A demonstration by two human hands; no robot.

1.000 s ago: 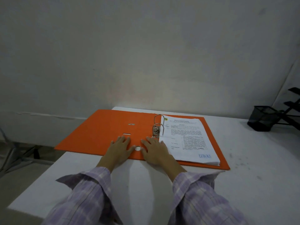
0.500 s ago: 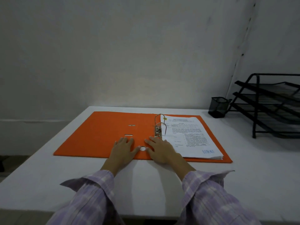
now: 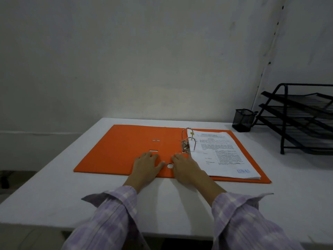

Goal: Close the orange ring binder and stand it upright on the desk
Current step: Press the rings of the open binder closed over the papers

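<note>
Head view: one open orange cardboard ring binder (image 3: 126, 152) lies flat; blue stamp on its white paper stack (image 3: 223, 156) unreadable. Left hand (image 3: 146, 166) and right hand (image 3: 185, 166) rest flat, fingers spread, gripping nothing.

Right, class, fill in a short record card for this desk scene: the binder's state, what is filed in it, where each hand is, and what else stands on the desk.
binder: orange ring binder, open and lying flat on the white desk
contents: stack of printed pages on its right half, on the metal rings
left hand: flat on the binder, left of the spine hole
right hand: flat, right of the hole
also on desk: black mesh pen cup, black tiered tray rack
</note>
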